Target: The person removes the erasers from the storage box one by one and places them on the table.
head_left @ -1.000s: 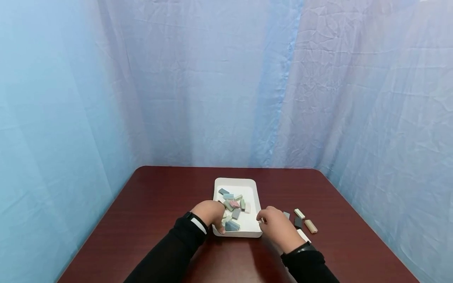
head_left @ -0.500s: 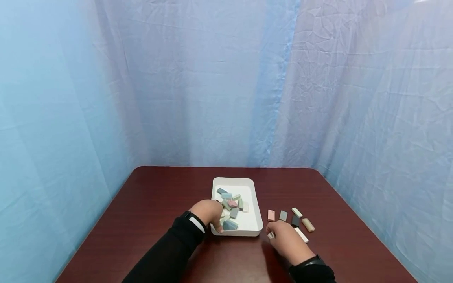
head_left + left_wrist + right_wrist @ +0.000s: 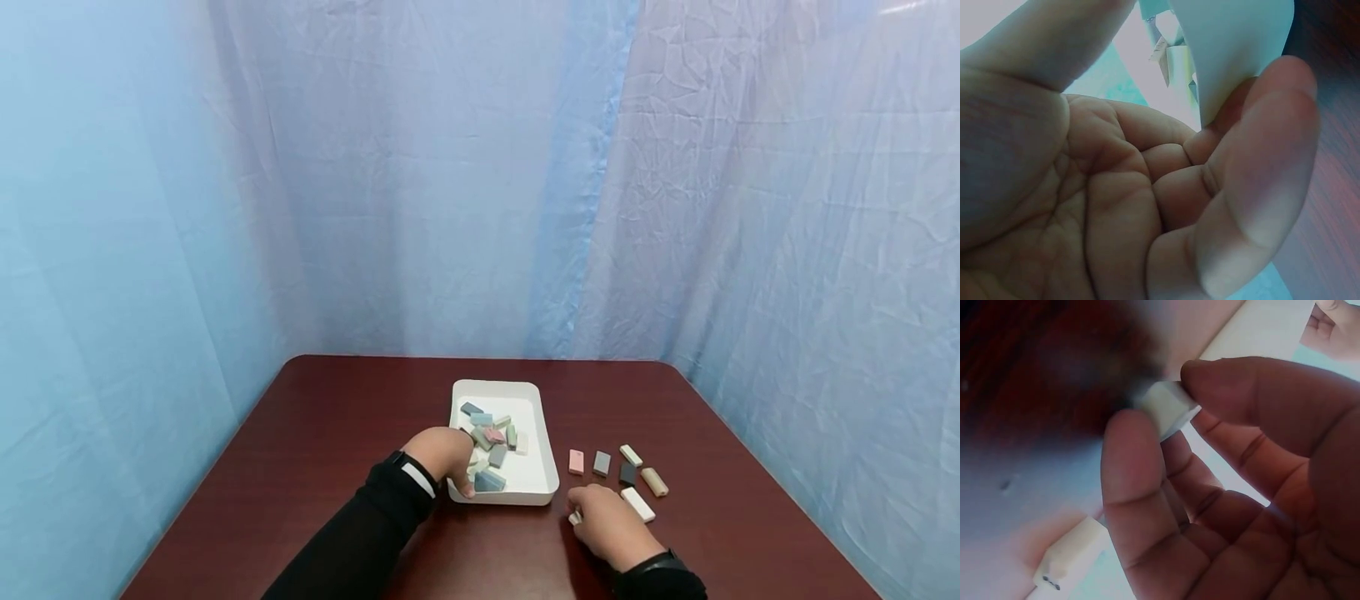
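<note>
A white tray [image 3: 495, 386] with several pastel blocks [image 3: 491, 435] sits mid-table. My left hand [image 3: 459, 477] grips its near left corner, and in the left wrist view the tray wall [image 3: 1235, 44] stands between thumb [image 3: 1260, 156] and fingers. My right hand [image 3: 582, 510] rests on the table to the right of the tray and nearer to me. It pinches a small white block [image 3: 575, 517], seen close in the right wrist view as the white block [image 3: 1171, 411] between thumb and fingertip.
Loose blocks lie on the dark red table [image 3: 337, 433] to the right of the tray: pink [image 3: 576, 461], grey [image 3: 602, 463], cream [image 3: 631, 455], dark [image 3: 627, 474], tan [image 3: 654, 482] and white [image 3: 637, 504]. Blue curtains close in the far and side edges.
My right hand has drawn back from the tray's right edge toward me, pinching the white block. A pink block now shows beside the grey one. The left hand has stayed put.
</note>
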Motion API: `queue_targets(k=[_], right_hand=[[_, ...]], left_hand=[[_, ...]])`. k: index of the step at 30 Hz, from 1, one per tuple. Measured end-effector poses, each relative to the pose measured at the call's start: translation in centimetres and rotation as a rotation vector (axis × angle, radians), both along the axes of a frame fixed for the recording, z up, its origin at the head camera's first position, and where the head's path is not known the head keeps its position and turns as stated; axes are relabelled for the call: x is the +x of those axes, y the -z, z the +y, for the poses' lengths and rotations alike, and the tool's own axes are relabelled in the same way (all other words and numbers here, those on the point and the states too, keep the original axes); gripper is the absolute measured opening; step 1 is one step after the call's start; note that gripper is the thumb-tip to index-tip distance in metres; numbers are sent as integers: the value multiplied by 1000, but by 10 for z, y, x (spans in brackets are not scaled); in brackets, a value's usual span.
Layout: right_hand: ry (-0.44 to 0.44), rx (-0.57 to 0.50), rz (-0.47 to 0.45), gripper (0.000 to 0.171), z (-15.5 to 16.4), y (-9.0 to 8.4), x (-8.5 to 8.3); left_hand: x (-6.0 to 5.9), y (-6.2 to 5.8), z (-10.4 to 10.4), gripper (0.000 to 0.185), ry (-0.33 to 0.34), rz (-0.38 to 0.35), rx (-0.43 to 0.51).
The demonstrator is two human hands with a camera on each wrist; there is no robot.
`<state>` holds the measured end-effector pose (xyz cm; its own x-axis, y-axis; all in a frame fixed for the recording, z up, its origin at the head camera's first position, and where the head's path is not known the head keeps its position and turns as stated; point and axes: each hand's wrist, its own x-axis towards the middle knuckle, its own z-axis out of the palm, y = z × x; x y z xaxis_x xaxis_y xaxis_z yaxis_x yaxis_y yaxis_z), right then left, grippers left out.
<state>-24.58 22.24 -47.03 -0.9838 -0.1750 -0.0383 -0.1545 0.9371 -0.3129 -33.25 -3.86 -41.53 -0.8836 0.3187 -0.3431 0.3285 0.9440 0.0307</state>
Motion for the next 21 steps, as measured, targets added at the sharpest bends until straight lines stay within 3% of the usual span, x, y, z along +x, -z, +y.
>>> queue_targets(k=[21], right_hand=[[13,-26,-48,23,-2,-2,3]], left_hand=[[-4,5,0,53,6,5,1]])
